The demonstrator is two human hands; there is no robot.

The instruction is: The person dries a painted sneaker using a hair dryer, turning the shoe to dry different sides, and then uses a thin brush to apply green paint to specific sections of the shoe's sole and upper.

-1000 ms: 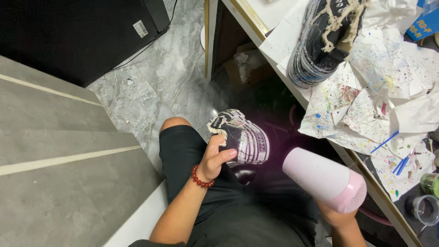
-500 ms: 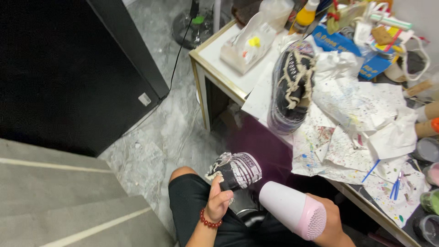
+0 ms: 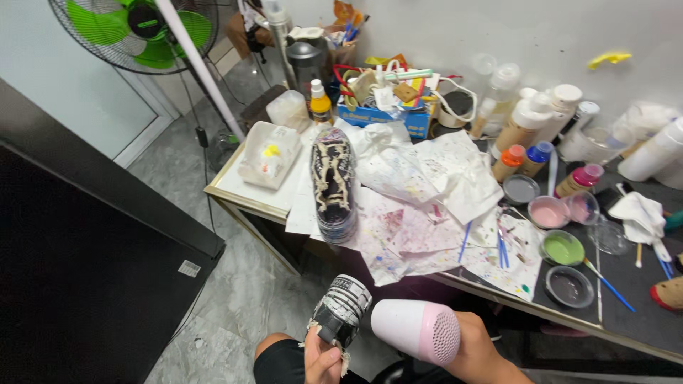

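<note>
Up top, a second black lace-up sneaker [image 3: 334,183] lies on paint-spattered paper [image 3: 427,206] covering the worktop [image 3: 245,192]. Below, left hand [image 3: 321,361] grips a black-and-white sneaker [image 3: 341,309]; right hand [image 3: 475,347] holds a pink hairdryer [image 3: 416,330] just beside it.

White label [image 3: 188,268] on black cabinet [image 3: 85,284]; blue box [image 3: 388,117] on table.

A shoe [image 3: 334,186] lies on the counter [image 3: 245,192] atop papers [image 3: 427,213] — bottles [image 3: 526,124] stand behind, cups [image 3: 562,249] to the right. Before the counter, the left hand [image 3: 321,361] holds another shoe [image 3: 341,310] just left of the hair dryer [image 3: 416,329].
</note>
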